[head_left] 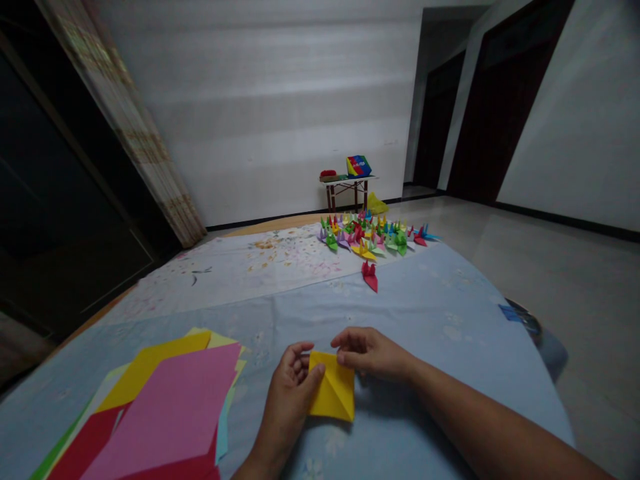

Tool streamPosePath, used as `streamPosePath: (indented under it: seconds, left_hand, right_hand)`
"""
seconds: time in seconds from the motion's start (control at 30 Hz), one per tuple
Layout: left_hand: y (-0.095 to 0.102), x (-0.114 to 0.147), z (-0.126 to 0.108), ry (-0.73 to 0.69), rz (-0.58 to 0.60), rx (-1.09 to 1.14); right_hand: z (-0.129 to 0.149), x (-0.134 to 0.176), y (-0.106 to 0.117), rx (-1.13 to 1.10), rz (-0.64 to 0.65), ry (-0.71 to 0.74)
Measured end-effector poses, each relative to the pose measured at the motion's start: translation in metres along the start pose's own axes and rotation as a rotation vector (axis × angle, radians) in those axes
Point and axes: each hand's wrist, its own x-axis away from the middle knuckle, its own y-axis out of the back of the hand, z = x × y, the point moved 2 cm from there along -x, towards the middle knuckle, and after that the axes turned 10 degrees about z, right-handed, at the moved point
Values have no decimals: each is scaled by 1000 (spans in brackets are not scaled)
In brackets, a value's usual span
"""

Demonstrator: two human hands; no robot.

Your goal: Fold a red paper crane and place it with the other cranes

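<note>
A folded yellow square of origami paper [334, 393], with creases crossing its face, is held just above the blue cloth at the near middle of the table. My left hand [290, 387] grips its left side, thumb on the front and the other fingers curled behind. At the upper right corner, my right hand [373, 353] pinches the paper between thumb and fingers. The fingertips behind the paper are hidden. Beyond my hands a single red paper crane [370, 277] rests on the cloth.
To the left lies a stack of coloured paper sheets, a pink sheet [175, 407] on top. Many folded cranes [360, 233] crowd the table's far right. A small side table [349, 180] stands by the wall. A stool [545, 347] is beside the right edge.
</note>
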Motion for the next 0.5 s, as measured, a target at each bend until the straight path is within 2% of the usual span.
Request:
streamPosePath:
  seconds: [0.2,0.37,0.5]
  left_hand:
    - [0,2,-3,5,28,-8]
    - [3,1,-1,28,47,-24]
    - [5,0,0,-33,21,-174]
  right_hand:
    - [-1,0,-2,13,-22,1]
    - [-1,0,-2,71,31,-18]
    - [-4,0,-1,215,-49,-42]
